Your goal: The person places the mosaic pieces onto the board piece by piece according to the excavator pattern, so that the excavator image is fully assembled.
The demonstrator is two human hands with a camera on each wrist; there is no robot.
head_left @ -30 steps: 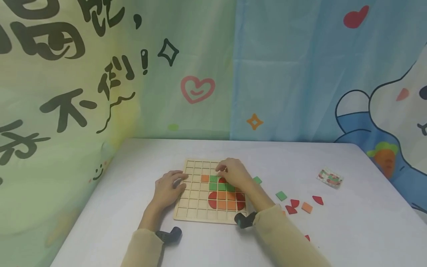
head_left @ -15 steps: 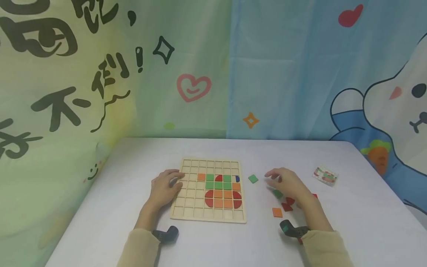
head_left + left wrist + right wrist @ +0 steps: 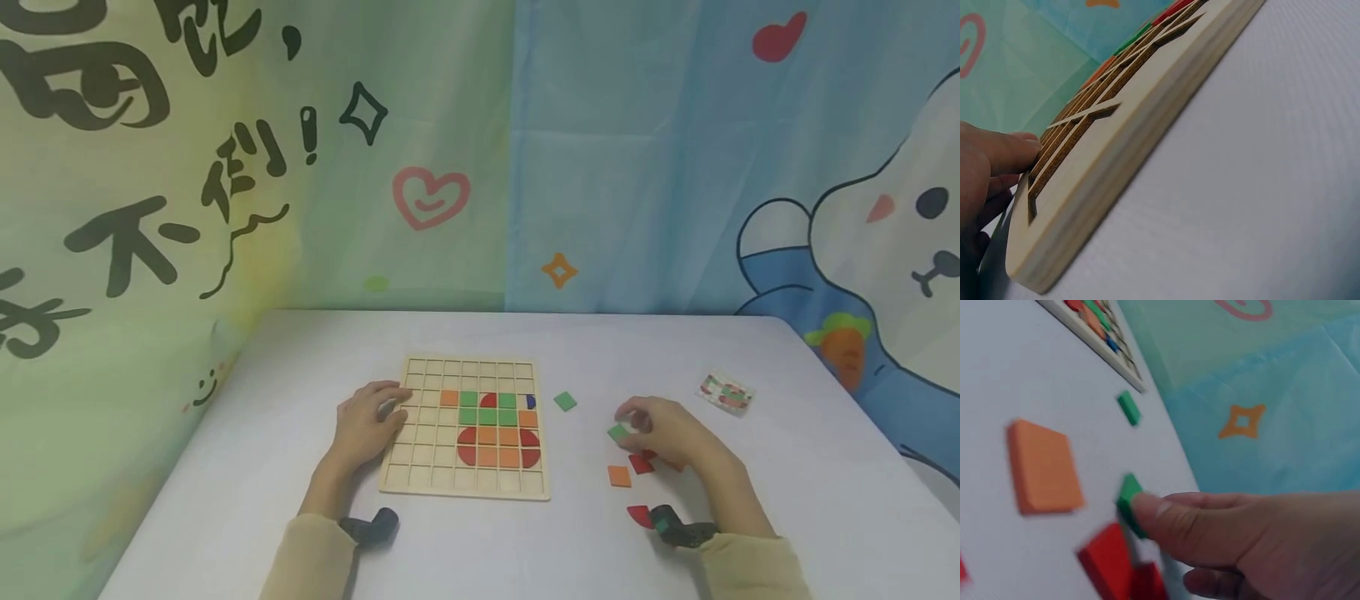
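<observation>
My left hand [image 3: 369, 423] rests at the left side of a wooden grid board [image 3: 420, 456], its thumb and fingertips touching the edge. Several green and orange square tiles, red curved pieces and a small blue-and-white piece sit in the board's cells. To the right of the board, my right hand [image 3: 666, 429] pinches a green tile [image 3: 617, 432] between thumb and fingers, low over the table. The right wrist view shows the thumb on this green tile [image 3: 1127, 495], which hides part of it.
Another green tile [image 3: 565, 402] lies between board and right hand. An orange tile [image 3: 619, 476], red pieces [image 3: 641, 464] and a red curved piece [image 3: 639, 516] lie near the right hand. A small printed packet [image 3: 725, 392] lies farther right. Printed curtains hang behind the white table [image 3: 465, 550].
My right hand has moved from the board's upper right out to the loose pieces and now holds a green tile. The blue-and-white piece shows in the board. My left hand stays at the board's edge.
</observation>
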